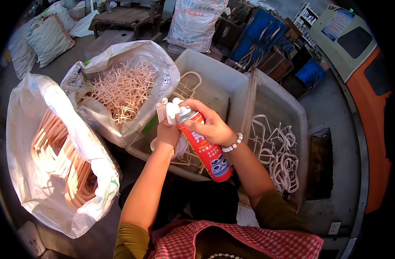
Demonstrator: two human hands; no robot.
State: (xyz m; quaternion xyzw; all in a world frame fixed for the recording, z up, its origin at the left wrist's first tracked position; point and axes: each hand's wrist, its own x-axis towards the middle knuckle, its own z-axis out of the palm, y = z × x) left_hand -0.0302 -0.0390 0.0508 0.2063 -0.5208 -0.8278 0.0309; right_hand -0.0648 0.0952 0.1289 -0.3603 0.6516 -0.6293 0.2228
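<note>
My right hand point(211, 125) is wrapped round a red spray can point(208, 151) with a silver top. The can is tilted, its base toward me at the lower right and its nozzle end toward my left hand. My left hand point(168, 133) is closed round pale pink curved plastic pieces point(161, 111); their ends stick out above the fist and loops show below it. A small white lump point(173, 109) sits between the two hands by the can's nozzle; I cannot tell whether it is a cap or part of the pieces. Both hands are over a whitish plastic tub point(219, 69).
A sack of pink curved strips point(63, 155) stands at the left. Behind it, another sack holds thin pink sprues point(122, 88). A second tub point(302, 125) at the right contains pale looped plastic frames point(286, 166). An orange and grey machine point(370, 129) borders the right side.
</note>
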